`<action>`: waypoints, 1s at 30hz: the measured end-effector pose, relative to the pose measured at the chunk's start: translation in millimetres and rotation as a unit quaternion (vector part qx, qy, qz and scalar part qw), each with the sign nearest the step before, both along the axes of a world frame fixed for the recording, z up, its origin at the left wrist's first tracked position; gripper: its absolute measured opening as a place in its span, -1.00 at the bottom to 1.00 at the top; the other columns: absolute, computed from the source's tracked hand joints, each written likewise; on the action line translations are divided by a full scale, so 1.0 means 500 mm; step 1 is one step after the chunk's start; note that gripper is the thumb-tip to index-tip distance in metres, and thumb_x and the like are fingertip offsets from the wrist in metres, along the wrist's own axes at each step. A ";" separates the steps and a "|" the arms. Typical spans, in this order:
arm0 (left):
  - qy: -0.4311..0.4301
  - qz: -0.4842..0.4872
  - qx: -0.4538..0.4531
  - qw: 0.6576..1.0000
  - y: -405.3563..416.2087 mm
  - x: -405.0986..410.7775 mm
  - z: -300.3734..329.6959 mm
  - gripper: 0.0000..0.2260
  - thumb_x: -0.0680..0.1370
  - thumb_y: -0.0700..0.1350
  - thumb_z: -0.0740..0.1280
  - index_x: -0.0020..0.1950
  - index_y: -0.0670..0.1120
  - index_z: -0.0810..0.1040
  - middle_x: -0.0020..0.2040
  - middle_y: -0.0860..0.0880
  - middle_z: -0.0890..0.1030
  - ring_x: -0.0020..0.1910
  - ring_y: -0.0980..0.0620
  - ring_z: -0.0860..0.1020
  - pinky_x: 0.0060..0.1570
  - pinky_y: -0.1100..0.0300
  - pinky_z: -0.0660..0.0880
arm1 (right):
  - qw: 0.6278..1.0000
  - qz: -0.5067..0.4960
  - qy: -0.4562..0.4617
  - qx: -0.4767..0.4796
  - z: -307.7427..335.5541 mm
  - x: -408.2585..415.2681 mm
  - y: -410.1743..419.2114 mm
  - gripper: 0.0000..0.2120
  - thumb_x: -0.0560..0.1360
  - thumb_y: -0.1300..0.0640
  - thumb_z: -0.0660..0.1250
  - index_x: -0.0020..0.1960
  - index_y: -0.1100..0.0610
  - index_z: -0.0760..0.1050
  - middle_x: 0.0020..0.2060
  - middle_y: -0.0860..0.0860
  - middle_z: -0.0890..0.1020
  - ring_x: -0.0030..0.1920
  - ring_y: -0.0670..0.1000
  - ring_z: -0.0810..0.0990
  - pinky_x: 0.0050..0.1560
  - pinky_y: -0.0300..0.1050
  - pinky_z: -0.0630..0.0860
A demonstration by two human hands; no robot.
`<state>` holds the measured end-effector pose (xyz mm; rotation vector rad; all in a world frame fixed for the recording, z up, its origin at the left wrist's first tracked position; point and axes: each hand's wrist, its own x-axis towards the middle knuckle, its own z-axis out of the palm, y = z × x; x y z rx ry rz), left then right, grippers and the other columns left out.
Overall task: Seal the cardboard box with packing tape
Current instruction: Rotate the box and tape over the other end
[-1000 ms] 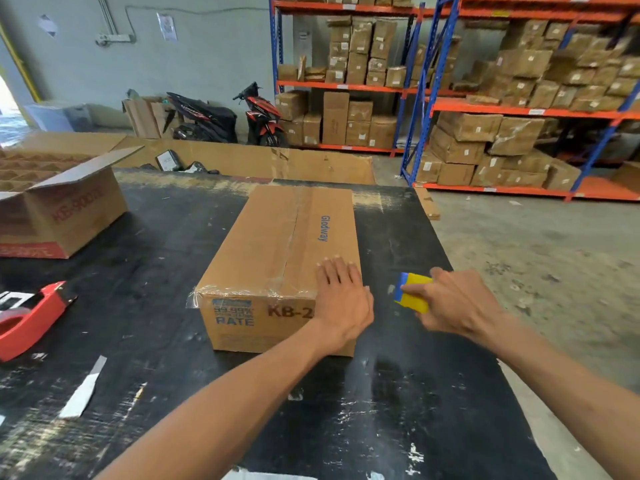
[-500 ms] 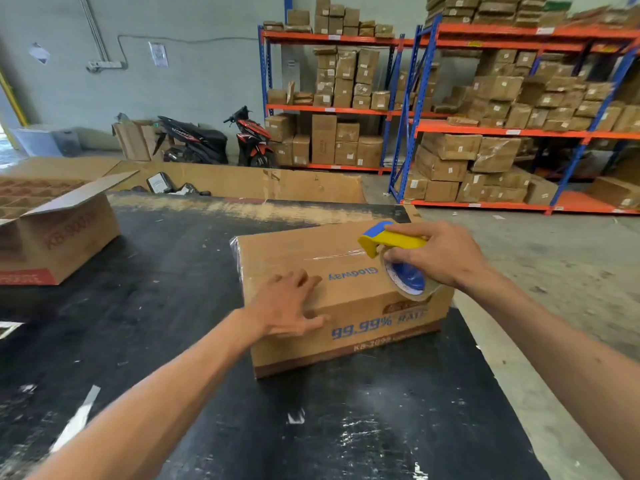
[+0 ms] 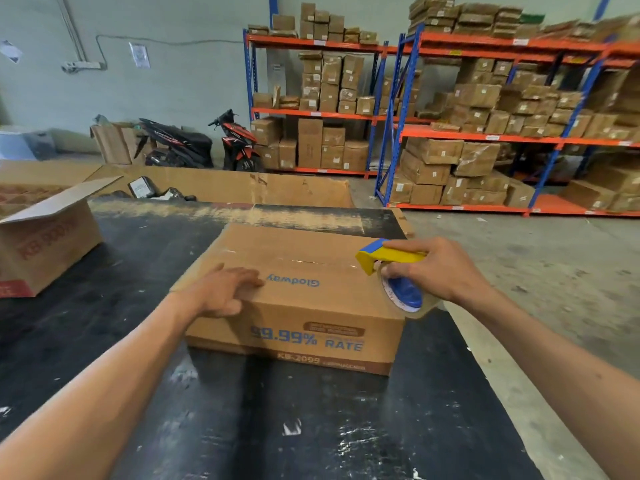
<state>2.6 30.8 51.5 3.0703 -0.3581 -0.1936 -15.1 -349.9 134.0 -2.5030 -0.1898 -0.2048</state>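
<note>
A closed brown cardboard box (image 3: 304, 306) printed "Glodway" and "99.99% RATE" lies lengthwise across the black table (image 3: 242, 427). Clear tape runs along its top seam. My left hand (image 3: 225, 289) rests flat on the box's near left top edge, fingers spread. My right hand (image 3: 436, 271) grips a yellow and blue tape dispenser (image 3: 391, 259) with a roll of clear tape (image 3: 405, 299), held against the box's right end at the top corner.
An open box (image 3: 45, 237) with red print stands at the table's left. Flat cardboard sheets (image 3: 242, 188) lie beyond the far edge. Two motorbikes (image 3: 180, 143) and orange-blue racks (image 3: 485, 133) full of boxes stand behind. Concrete floor lies to the right.
The box has been turned from end-on to broadside. My right hand brought the dispenser from beside the box onto its right end. My left hand shifted to the left part of the top.
</note>
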 end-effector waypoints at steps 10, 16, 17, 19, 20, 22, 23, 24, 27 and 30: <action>-0.014 0.083 -0.063 0.994 -0.454 -0.022 -0.056 0.17 0.28 0.66 -0.15 0.63 -0.16 -0.08 0.61 -0.31 -0.17 0.59 -0.32 -0.21 0.48 -0.33 -0.28 | 0.997 -0.044 -0.032 0.054 0.015 0.005 0.004 -0.57 0.29 -0.22 0.51 0.16 -0.30 0.64 -0.01 -0.10 0.71 -0.03 -0.06 0.59 0.03 0.05 0.59; -0.042 0.121 -0.029 0.991 -0.534 -0.002 -0.074 0.01 0.44 0.46 -0.01 0.60 -0.29 -0.08 0.57 -0.44 -0.13 0.55 -0.45 -0.17 0.45 -0.39 -0.24 | 0.995 -0.062 -0.041 0.069 0.002 0.017 -0.008 -0.56 0.28 -0.22 0.51 0.16 -0.31 0.64 0.10 -0.12 0.69 0.04 -0.02 0.57 -0.01 0.02 0.57; -0.041 0.111 -0.023 0.993 -0.528 0.000 -0.075 -0.01 0.46 0.44 -0.02 0.60 -0.29 -0.08 0.57 -0.44 -0.12 0.55 -0.45 -0.16 0.46 -0.37 -0.23 | 0.995 -0.062 -0.036 0.072 -0.002 0.018 -0.008 -0.57 0.27 -0.22 0.51 0.14 -0.31 0.64 0.10 -0.14 0.69 0.05 -0.03 0.58 0.02 0.03 0.58; -0.035 0.078 -0.016 0.996 -0.501 0.000 -0.075 -0.03 0.48 0.42 -0.02 0.60 -0.29 -0.09 0.58 -0.41 -0.12 0.56 -0.43 -0.16 0.50 -0.31 -0.20 | 0.994 -0.061 -0.025 0.081 -0.010 0.020 -0.006 -0.57 0.24 -0.25 0.49 0.12 -0.33 0.65 0.08 -0.18 0.70 0.05 -0.05 0.59 0.07 0.03 0.58; -0.026 0.053 -0.013 0.998 -0.480 0.000 -0.070 -0.04 0.49 0.42 -0.01 0.61 -0.28 -0.11 0.59 -0.39 -0.13 0.56 -0.42 -0.17 0.52 -0.27 -0.19 | 0.994 -0.060 -0.018 0.085 -0.014 0.021 -0.004 -0.57 0.23 -0.25 0.49 0.11 -0.34 0.65 0.05 -0.19 0.70 0.04 -0.07 0.59 0.09 0.04 0.58; 0.013 -0.011 0.002 1.000 -0.427 0.002 -0.057 -0.08 0.53 0.39 0.02 0.62 -0.24 -0.15 0.60 -0.34 -0.19 0.57 -0.38 -0.21 0.54 -0.22 -0.19 | 0.994 -0.053 -0.006 0.091 -0.021 0.022 0.003 -0.57 0.23 -0.24 0.49 0.11 -0.34 0.65 -0.01 -0.19 0.72 0.01 -0.09 0.61 0.09 0.03 0.59; 0.035 -0.044 0.013 0.998 -0.395 0.003 -0.049 -0.11 0.55 0.36 0.05 0.62 -0.21 -0.18 0.61 -0.31 -0.23 0.57 -0.35 -0.23 0.54 -0.19 -0.19 | 0.995 -0.046 -0.003 0.092 -0.023 0.022 0.007 -0.57 0.23 -0.23 0.49 0.11 -0.33 0.65 -0.02 -0.19 0.72 0.01 -0.09 0.61 0.07 0.01 0.60; 0.059 -0.072 0.018 0.995 -0.360 0.004 -0.039 -0.13 0.57 0.31 0.11 0.62 -0.18 -0.20 0.61 -0.28 -0.26 0.58 -0.31 -0.25 0.55 -0.16 -0.20 | 0.995 -0.039 -0.001 0.092 -0.024 0.022 0.012 -0.57 0.25 -0.22 0.50 0.12 -0.32 0.65 -0.03 -0.19 0.71 0.00 -0.09 0.61 0.03 -0.02 0.59; 0.123 -0.115 0.008 0.986 -0.258 0.000 0.005 -0.13 0.56 0.10 0.31 0.64 -0.10 -0.19 0.64 -0.13 -0.23 0.61 -0.14 -0.20 0.55 -0.05 -0.15 | 0.995 -0.017 0.004 0.093 -0.023 0.024 0.029 -0.57 0.30 -0.20 0.52 0.17 -0.28 0.64 0.00 -0.18 0.66 0.01 -0.08 0.58 -0.04 -0.07 0.54; 0.098 -0.071 0.001 0.993 -0.248 -0.011 0.007 -0.06 0.48 0.15 0.38 0.63 -0.11 -0.15 0.64 -0.06 -0.09 0.61 -0.15 -0.05 0.54 -0.17 -0.07 | 0.995 0.006 0.006 0.098 -0.023 0.030 0.051 -0.57 0.32 -0.20 0.52 0.19 -0.27 0.64 0.06 -0.18 0.66 0.04 -0.09 0.55 -0.04 -0.10 0.52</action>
